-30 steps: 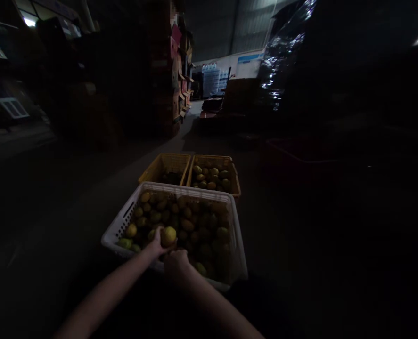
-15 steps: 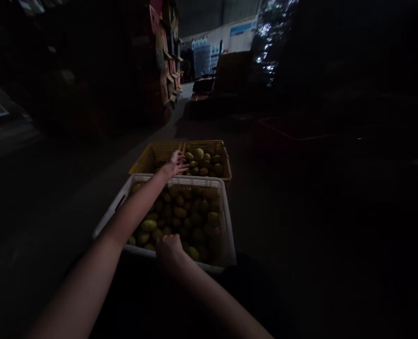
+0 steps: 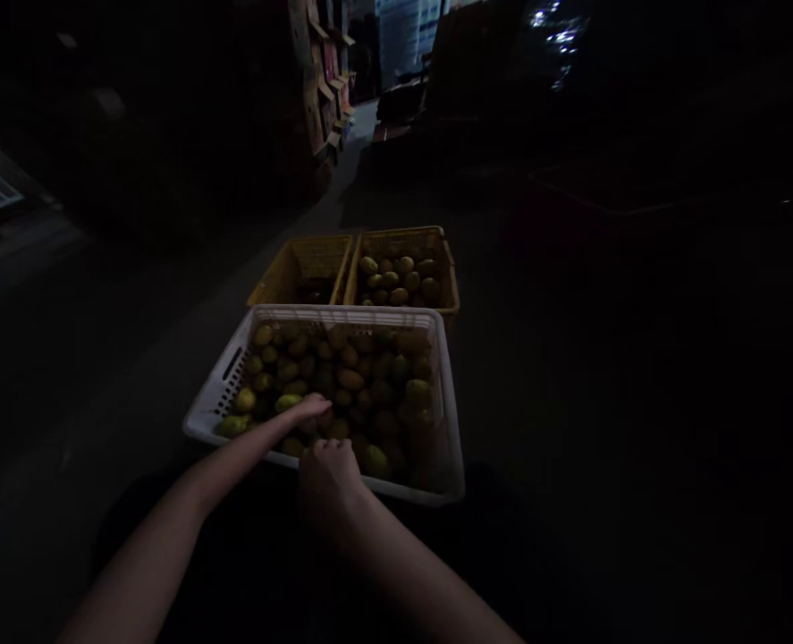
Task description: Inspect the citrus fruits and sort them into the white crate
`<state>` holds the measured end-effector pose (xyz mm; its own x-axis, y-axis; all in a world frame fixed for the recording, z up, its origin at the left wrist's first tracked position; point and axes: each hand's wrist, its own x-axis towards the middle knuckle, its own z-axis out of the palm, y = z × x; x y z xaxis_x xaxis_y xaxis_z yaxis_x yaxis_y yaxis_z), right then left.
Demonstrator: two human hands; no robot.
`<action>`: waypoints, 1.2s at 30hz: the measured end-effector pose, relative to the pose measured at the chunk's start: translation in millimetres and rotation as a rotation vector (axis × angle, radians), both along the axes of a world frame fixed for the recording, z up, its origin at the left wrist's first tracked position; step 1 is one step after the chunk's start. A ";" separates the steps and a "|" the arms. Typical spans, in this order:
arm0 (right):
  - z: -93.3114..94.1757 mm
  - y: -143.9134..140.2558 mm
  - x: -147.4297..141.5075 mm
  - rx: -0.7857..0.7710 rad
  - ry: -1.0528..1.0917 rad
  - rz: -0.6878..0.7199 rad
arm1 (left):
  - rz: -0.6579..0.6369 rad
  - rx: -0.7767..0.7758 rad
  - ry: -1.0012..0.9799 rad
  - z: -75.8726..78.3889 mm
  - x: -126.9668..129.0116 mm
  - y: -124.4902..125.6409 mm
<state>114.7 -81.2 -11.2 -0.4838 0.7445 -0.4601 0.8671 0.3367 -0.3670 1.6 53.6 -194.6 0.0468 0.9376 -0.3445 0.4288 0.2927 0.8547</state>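
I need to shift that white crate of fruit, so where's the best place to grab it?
Grip the white crate by the slot cut into its left wall, and presumably a matching one on the right wall. Come from both sides, since fruit fills it.

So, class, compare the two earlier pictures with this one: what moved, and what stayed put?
The left hand, which held a yellow fruit, then reached to the yellow crates with fingers open, has come back onto the fruit in the white crate. The right hand stayed at the near rim. Both yellow crates kept their places.
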 end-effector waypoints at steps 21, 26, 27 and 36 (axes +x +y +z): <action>-40.0 54.0 51.5 -0.224 -0.074 -0.447 | -0.916 0.572 0.993 -15.0 213.7 135.2; -13.4 52.5 67.7 -0.236 -0.111 -0.289 | -0.956 0.643 0.960 -1.3 201.7 134.1; -7.3 51.4 73.0 -0.217 -0.097 -0.275 | -0.942 0.651 0.955 4.2 192.8 130.2; 12.7 62.2 129.5 0.264 0.112 -0.692 | -0.413 0.344 0.399 114.7 75.5 84.5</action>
<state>244.3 -19.0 1.4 0.1013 0.9746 -0.1995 0.8752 -0.1827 -0.4480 77.1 138.1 -79.9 0.3561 0.9297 -0.0945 0.7497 -0.2238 0.6228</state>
